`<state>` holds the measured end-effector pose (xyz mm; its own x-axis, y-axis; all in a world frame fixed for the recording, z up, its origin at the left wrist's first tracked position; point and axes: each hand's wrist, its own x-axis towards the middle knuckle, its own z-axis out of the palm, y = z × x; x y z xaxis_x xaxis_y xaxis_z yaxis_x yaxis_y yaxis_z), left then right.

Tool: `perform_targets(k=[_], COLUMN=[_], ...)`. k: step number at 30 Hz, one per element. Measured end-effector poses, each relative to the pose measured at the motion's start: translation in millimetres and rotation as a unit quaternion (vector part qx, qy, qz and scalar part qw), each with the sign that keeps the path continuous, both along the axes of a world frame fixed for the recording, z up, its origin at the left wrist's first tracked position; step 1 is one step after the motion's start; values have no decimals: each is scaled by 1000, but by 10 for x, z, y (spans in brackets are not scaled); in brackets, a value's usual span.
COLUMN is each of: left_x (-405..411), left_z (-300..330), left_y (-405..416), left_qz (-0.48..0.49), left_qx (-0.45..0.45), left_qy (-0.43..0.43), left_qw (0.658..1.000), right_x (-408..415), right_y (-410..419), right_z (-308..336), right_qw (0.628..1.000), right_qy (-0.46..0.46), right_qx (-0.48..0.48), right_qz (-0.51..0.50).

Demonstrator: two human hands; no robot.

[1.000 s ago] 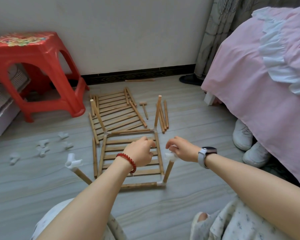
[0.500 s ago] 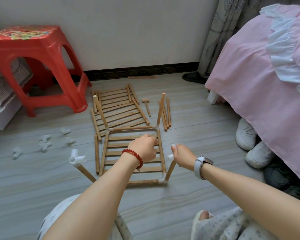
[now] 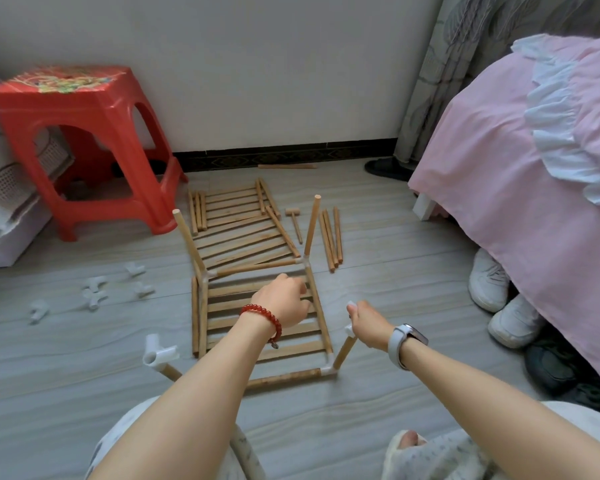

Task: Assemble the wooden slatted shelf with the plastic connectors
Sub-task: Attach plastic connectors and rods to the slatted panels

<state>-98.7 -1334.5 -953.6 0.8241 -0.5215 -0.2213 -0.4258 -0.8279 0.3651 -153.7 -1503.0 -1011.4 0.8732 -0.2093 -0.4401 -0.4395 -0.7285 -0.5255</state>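
While the left hand (image 3: 286, 299) stays put, right hand (image 3: 369, 322) has dropped lower.

Red bead bracelet (image 3: 261, 315), grey-strapped watch (image 3: 400, 341), pale, perhaps floral-print trousers (image 3: 440, 452).

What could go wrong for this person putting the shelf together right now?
The right hand presses a white connector onto a tilted post; pushed off-line, it may jam or pry the corner joint apart. The left hand rests on thin slats, which could shift.
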Motion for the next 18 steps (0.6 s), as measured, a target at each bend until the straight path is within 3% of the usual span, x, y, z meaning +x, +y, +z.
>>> perform_targets(k=[9,13,18], left_x=[-69,-75,-95], left_z=[54,75,81], left_y=[329,382,347], left_qz=[38,33,9], left_qx=[-16,-16,-8], left_qy=[15,8,-1], left_qw=[999,999,1000], right_x=[64,69,8], right_y=[169,230,-59], right_z=[-121,-55,16], right_qw=[999,998,1000], right_qy=[1,10,28], right_qx=[-19,33,-3], right_qz=[-42,-45,1])
